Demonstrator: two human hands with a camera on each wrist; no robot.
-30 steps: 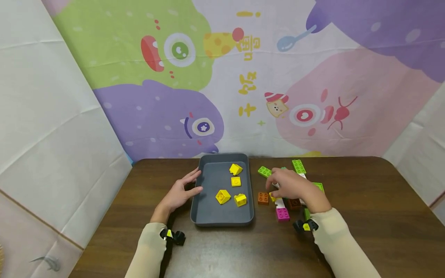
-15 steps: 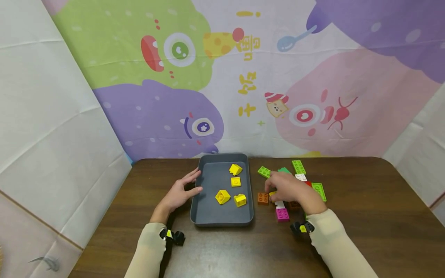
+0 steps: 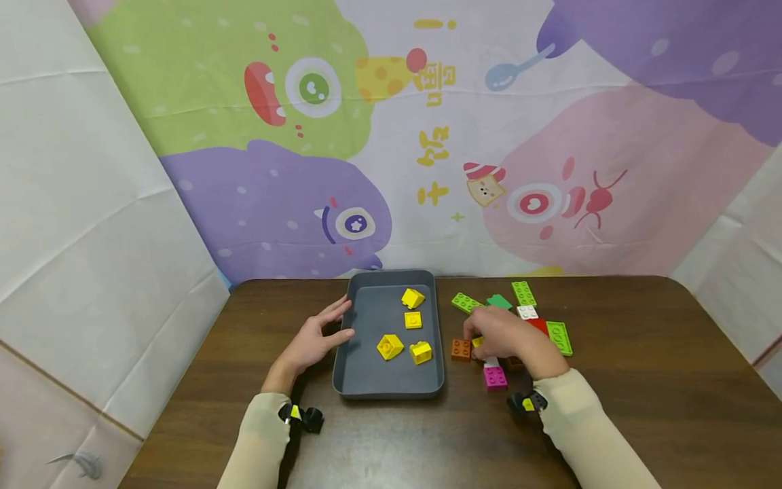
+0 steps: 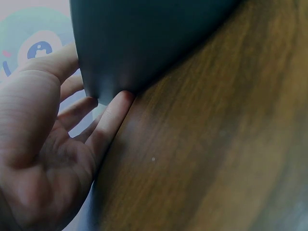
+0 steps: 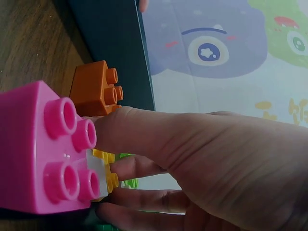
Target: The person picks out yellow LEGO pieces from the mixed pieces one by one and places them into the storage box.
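Observation:
My left hand (image 3: 313, 341) rests against the left wall of a dark grey tray (image 3: 369, 377); its fingers are extended along the outside, with the thumb at the rim. In the left wrist view, fingertips touch the tray's lower edge near the table. Several yellow bricks (image 3: 389, 347) lie in the tray. To the right, my right hand (image 3: 504, 333) reaches down into a group of toy building bricks. Its thumb and fingers are bent around a yellow brick (image 5: 111, 180), which is partly hidden by them. An orange-brown brick (image 3: 461, 350) sits just left of the fingertips.
A magenta brick (image 3: 495, 378) lies in front of the right hand, beside a white one (image 3: 491, 362). Behind and right of it are light green bricks (image 3: 523, 293), a green one (image 3: 499, 301), a white one (image 3: 527, 312) and a red one (image 3: 537, 326). A printed cloth hangs behind the table.
My right hand has shifted slightly left and lower, its fingers closing in around the yellow brick. Bricks behind it show more. The left hand keeps its place at the tray.

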